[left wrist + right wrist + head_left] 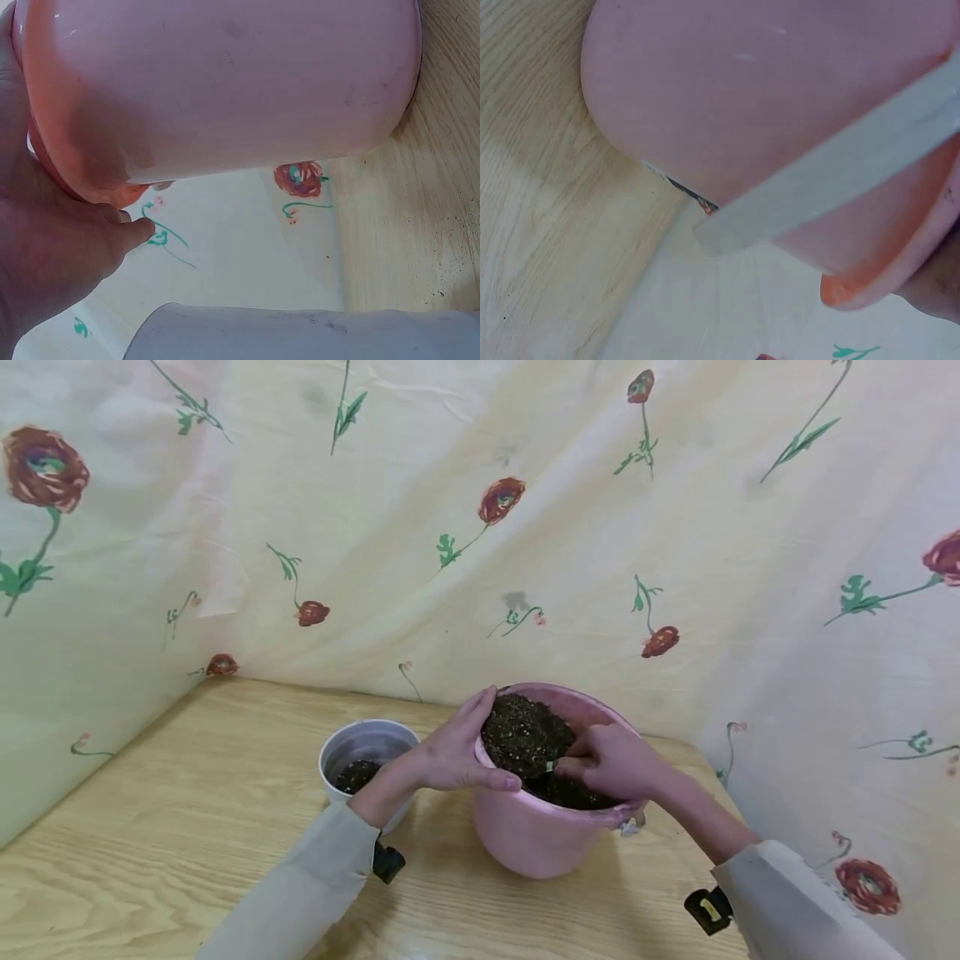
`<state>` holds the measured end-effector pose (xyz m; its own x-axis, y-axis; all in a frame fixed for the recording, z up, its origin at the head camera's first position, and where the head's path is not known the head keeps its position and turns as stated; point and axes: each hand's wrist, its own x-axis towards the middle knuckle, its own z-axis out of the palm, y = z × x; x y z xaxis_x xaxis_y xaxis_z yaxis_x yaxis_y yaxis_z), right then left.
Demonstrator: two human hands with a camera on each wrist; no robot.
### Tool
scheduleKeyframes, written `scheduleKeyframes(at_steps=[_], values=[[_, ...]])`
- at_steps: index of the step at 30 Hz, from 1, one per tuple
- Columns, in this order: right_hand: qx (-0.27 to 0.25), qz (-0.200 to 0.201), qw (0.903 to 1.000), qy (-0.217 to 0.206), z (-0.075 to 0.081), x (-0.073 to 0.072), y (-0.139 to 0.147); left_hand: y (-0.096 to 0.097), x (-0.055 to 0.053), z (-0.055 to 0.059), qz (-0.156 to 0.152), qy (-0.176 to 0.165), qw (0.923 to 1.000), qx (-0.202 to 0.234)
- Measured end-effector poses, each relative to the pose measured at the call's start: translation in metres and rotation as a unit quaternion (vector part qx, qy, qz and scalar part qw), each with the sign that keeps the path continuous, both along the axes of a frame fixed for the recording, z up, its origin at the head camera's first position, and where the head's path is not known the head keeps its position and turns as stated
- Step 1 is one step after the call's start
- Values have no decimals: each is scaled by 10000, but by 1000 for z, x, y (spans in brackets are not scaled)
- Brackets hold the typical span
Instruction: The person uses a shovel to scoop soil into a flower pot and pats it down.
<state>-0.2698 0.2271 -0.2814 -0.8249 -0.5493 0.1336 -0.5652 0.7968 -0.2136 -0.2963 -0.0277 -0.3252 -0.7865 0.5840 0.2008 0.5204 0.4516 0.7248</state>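
A pink bucket (525,835) with dark, speckled soil (525,735) stands on the wooden table, tilted slightly. My left hand (457,747) holds its rim on the left, the thumb stretched along the near outer side. In the left wrist view the fingers (133,234) of that hand lie at the rim. Inside the bucket, my right hand (611,760) reaches over the near right rim to the soil with curled fingers. They pinch a small pale piece (550,766), mostly hidden, so its kind is unclear.
A white pot (330,764) with some soil at its bottom stands left of the bucket, partly behind my left forearm. Flower-patterned sheeting (375,527) surrounds the wooden table (187,810). A pale strip (832,165) crosses the right wrist view before the bucket.
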Motion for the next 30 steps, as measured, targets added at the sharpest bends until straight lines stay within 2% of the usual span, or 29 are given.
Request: scheduleKeyframes(at_steps=[12, 22, 30], values=[[-177, 27, 9988, -453, 7, 2, 10, 1, 1, 2, 4, 11, 10000, -74], [-206, 0, 9988, -442, 19, 8, 11, 0, 0, 0, -50, 58, 10000, -63], [-471, -362, 9969, -520, 23, 15, 16, 0, 1, 0, -43, 11, 10000, 32]])
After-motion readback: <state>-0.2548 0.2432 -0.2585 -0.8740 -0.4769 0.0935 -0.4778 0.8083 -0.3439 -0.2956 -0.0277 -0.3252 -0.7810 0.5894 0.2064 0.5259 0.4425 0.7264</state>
